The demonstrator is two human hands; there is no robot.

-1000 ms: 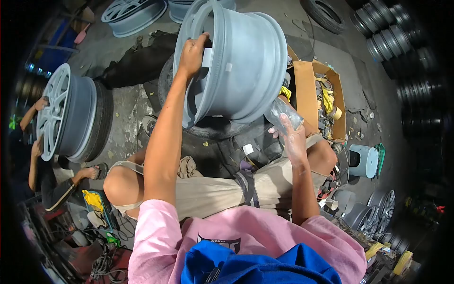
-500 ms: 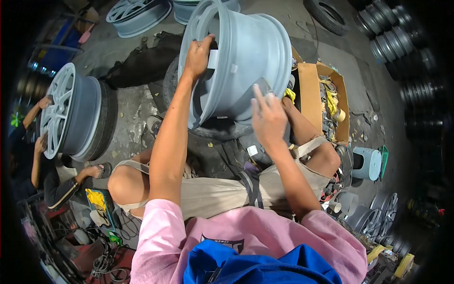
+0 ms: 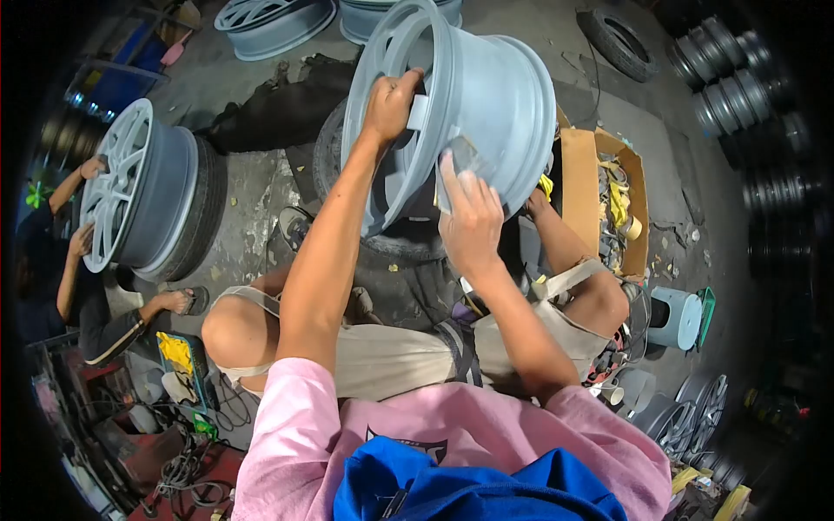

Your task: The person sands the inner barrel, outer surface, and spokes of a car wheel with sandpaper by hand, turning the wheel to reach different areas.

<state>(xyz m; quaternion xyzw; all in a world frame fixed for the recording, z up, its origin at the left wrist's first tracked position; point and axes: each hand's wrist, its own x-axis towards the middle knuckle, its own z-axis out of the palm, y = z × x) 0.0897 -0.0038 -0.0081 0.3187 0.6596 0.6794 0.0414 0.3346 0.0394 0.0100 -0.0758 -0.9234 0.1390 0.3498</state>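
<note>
A pale grey car wheel rim (image 3: 504, 95) stands on its side in front of me, tilted, over a black tyre (image 3: 404, 258). My left hand (image 3: 393, 106) is closed around the edge of an opening in the rim's face, beside a white tab. My right hand (image 3: 471, 219) presses a small dark grey sheet of sandpaper (image 3: 464, 152) against the outer barrel of the rim. Its fingers lie over the sheet and point up the barrel, and the hand partly covers the sheet.
At left, a co-worker's hands hold another grey rim (image 3: 161, 195) resting against a tyre (image 3: 207, 208). An open cardboard box (image 3: 580, 187) with scraps stands to the right. Beyond it are a light blue bucket (image 3: 682, 317) and stacked rims (image 3: 734, 91). A loose tyre (image 3: 618, 43) lies behind.
My right hand has slid with the sandpaper leftward across the barrel, closer to the rim's near lip. My left hand keeps its hold. The whole view has shifted slightly.
</note>
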